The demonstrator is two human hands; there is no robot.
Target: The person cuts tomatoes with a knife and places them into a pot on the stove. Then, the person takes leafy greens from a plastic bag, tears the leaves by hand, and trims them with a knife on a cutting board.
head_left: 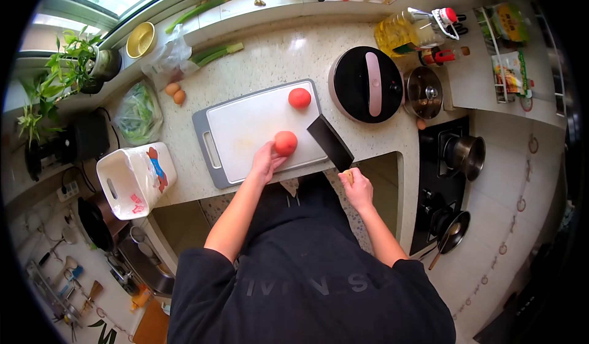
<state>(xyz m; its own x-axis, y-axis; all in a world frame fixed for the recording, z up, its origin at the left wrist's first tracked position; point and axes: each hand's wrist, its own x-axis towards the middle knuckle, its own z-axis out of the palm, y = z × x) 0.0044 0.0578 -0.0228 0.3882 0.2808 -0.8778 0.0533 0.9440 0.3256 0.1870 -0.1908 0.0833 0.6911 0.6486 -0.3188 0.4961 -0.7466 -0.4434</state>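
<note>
At a speckled kitchen counter (270,58), holding a tomato (285,143) on the cutting board (236,126) with left grip (275,154) curled against its side, nearer than a second tomato (299,98), and clasping a cleaver (330,142) by its handle in closed right grip (352,181).

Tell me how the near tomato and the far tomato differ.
The near tomato has the left hand against it; the far tomato is untouched. The near tomato looks paler, the far tomato a deeper red. Both look whole and sit on the cutting board.
</note>
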